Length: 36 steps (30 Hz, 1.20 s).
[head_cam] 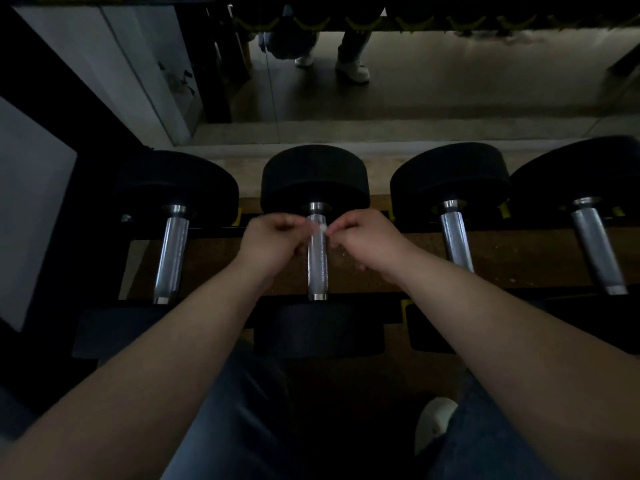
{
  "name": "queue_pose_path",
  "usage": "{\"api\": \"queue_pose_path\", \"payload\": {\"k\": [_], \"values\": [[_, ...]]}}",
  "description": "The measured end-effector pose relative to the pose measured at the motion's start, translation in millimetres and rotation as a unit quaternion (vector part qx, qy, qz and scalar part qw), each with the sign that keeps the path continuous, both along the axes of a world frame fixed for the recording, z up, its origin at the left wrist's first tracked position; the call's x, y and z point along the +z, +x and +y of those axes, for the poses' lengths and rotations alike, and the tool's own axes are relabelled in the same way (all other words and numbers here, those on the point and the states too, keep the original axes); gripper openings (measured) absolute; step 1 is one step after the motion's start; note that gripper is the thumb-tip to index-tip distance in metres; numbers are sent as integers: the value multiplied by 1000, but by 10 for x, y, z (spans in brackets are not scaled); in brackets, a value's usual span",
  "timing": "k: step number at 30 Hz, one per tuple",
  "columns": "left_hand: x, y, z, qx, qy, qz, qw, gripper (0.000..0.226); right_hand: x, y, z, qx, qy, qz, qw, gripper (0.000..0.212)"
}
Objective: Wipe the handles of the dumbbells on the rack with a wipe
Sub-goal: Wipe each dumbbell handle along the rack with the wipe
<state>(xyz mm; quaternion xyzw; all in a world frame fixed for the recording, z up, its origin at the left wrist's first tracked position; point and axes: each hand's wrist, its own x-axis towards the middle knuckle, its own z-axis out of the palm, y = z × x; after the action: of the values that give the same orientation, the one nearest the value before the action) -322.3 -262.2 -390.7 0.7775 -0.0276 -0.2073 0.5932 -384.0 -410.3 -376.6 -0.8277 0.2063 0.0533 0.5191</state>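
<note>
Several black dumbbells lie side by side on the rack (398, 268), chrome handles pointing away from me. My left hand (273, 242) and my right hand (367, 242) meet over the far end of the middle dumbbell's handle (318, 268). Their fingers are curled, and between the fingertips shows a small pale scrap, seemingly the wipe (321, 228), pinched by both hands. It is too small and dim to make out more. To the left lies another handle (171, 258), and to the right lie two more (457, 242) (597, 251).
A mirror (450, 81) stands behind the rack and reflects the floor and a person's legs and white shoes. A dark frame with a pale panel (31, 209) is at the left. My jeans and one white shoe (433, 422) show below the rack.
</note>
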Motion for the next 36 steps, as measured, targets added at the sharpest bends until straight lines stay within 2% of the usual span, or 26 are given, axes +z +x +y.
{"api": "queue_pose_path", "payload": {"k": [3,5,6,9,10,15,18,20,22,25,27,29,32,34,36], "values": [[-70,135,-71,58,-118,110,985,29,-1,-23,-3,5,1,3,1000,15],[-92,102,3,33,-134,170,976,25,-5,-34,-13,9,4,2,1000,16],[-103,56,70,12,-115,177,977,18,-6,-34,-14,11,4,1,1000,16],[-131,-113,256,-26,-6,145,989,5,-13,-20,-13,12,0,5,1000,16],[-162,-133,279,-28,3,144,989,5,-16,-13,-15,13,-1,6,1000,16],[-199,23,71,10,-109,142,984,9,-24,16,-23,16,-1,11,1000,15],[-177,197,-89,62,-127,105,984,5,-21,27,-27,22,-10,14,1000,15],[-183,247,-72,45,-85,92,991,8,-25,27,-29,23,-15,13,1000,15],[-203,190,59,-42,8,74,996,13,-32,24,-29,20,-12,12,1000,15],[-180,2,260,-205,164,99,960,11,-31,33,-27,20,-7,15,1000,16],[-160,-16,271,-247,223,113,936,10,-28,40,-34,24,0,17,1000,16],[-163,61,179,-211,169,128,954,12,-23,35,-37,27,1,20,999,16],[-187,247,-28,-73,13,143,987,18,-18,25,-46,29,-1,20,999,16],[-217,286,-41,-90,39,97,990,26,-12,23,-54,33,-3,19,999,16],[-223,226,80,-189,100,105,971,25,-15,27,-58,35,-5,20,999,15]]}}
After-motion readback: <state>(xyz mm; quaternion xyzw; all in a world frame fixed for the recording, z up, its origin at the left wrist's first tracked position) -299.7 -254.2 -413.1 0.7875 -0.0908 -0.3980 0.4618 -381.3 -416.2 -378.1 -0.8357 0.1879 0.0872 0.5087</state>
